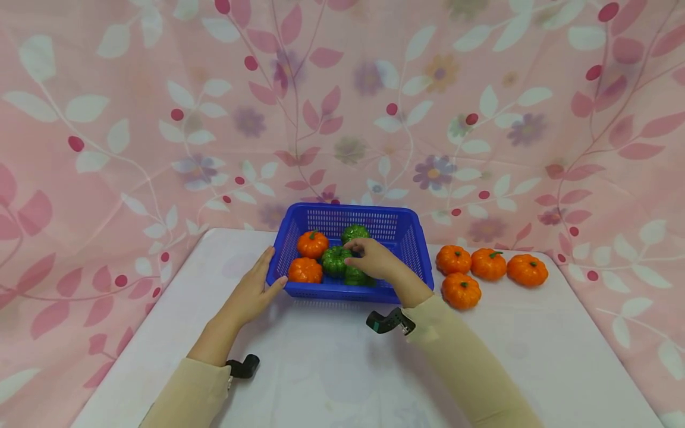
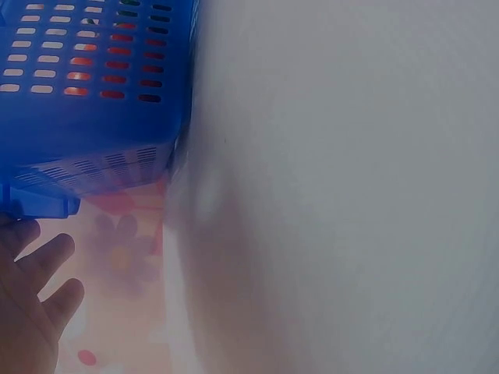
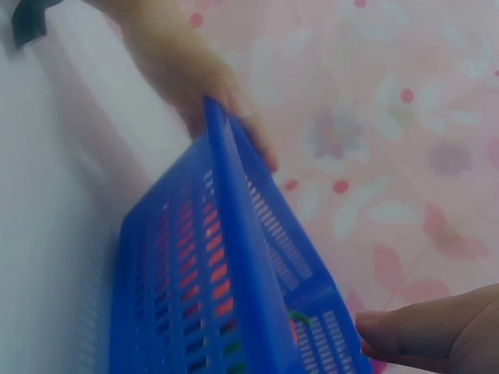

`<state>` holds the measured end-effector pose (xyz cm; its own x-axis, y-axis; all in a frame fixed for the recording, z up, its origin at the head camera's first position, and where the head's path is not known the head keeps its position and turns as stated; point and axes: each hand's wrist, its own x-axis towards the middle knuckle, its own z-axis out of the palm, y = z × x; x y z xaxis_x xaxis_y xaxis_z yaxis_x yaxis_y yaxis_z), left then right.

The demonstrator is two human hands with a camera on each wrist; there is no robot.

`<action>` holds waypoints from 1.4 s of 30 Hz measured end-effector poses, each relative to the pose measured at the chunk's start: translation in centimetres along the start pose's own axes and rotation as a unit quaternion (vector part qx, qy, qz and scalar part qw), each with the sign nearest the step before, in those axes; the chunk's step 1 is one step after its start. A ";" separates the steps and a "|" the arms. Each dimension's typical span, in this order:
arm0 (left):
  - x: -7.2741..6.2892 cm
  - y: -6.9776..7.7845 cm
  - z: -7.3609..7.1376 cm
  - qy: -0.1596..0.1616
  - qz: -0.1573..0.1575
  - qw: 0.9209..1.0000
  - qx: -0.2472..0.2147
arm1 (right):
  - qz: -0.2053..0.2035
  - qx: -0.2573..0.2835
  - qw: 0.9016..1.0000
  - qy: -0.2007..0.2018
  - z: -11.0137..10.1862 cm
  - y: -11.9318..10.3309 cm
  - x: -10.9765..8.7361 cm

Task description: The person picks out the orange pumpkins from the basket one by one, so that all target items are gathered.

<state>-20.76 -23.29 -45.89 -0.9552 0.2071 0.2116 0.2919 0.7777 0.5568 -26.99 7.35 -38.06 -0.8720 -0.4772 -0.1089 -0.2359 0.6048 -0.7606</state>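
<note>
A blue slotted basket (image 1: 348, 292) holds two orange pumpkins (image 1: 313, 244) on its left and several green pumpkins (image 1: 336, 261) around its middle. My left hand (image 1: 250, 295) is at the basket's left end, its fingers extended along the rim and its thumb by the front corner. In the left wrist view, spread fingers (image 2: 48, 257) appear beside the blue rim. My right hand (image 1: 373, 259) reaches over the front rim, thumb and fingertips apart beside the middle green pumpkin and partly covering another below. In the right wrist view its thumb (image 3: 413, 327) shows above the basket.
Several more orange pumpkins (image 1: 488, 264) sit on the white-covered table (image 1: 332, 368) to the right of the basket. A pink floral cloth (image 1: 342, 119) hangs behind the table. Each wrist carries a black camera mount (image 1: 390, 321).
</note>
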 end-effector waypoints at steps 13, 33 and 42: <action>0.0 -0.1 0.1 0.005 0.005 1.000 0.000 | -0.023 0.002 1.000 -0.016 2.9 -3.5 2.6; 0.1 0.0 0.1 0.000 0.010 1.000 -0.005 | -0.012 0.035 0.999 -0.026 7.3 -2.9 6.4; 0.1 0.0 0.1 0.004 0.008 1.000 -0.002 | -0.018 -0.028 0.998 -0.046 8.2 -2.5 6.9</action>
<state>-20.89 -23.25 -45.94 -0.9497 0.2156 0.2272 0.3083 0.7717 0.5562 -28.89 -2.68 -42.17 -0.8204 -0.5537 -0.1429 -0.2913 0.6197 -0.7288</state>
